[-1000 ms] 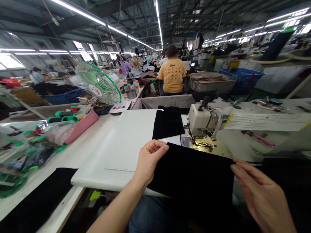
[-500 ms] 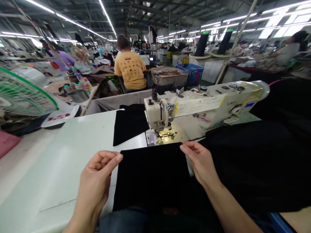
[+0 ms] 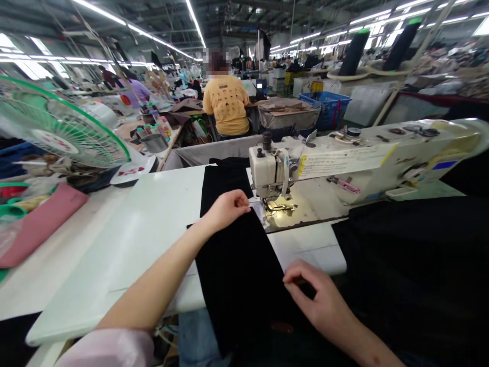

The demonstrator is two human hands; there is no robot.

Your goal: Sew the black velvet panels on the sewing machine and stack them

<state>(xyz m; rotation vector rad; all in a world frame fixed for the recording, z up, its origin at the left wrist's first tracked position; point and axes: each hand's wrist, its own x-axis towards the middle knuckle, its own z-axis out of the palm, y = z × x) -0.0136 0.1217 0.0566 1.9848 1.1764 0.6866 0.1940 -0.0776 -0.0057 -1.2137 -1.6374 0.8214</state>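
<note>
A black cloth [image 3: 240, 265] hangs over the table's front edge, its right edge running slantwise from the sewing machine [image 3: 267, 173] down towards me. My left hand [image 3: 230, 208] pinches its upper corner, just left of the needle area. Lower down, my right hand [image 3: 311, 288] holds the same edge between thumb and fingertips. Behind my left hand lies another black piece [image 3: 221, 178], left of the machine head. The presser foot area [image 3: 280, 206] is lit and has no cloth under it.
A green-rimmed fan [image 3: 64, 127] stands at the left, near pink fabric [image 3: 49, 219]. More black fabric [image 3: 416, 255] covers the right side. A person in a yellow shirt [image 3: 227, 104] sits ahead with their back turned. Thread cones [image 3: 353, 53] stand behind the machine.
My left hand has moved right and forward to the machine with the cloth's corner. My right hand has come lower, turning the held edge from level to slanted. The camera view has shifted left.
</note>
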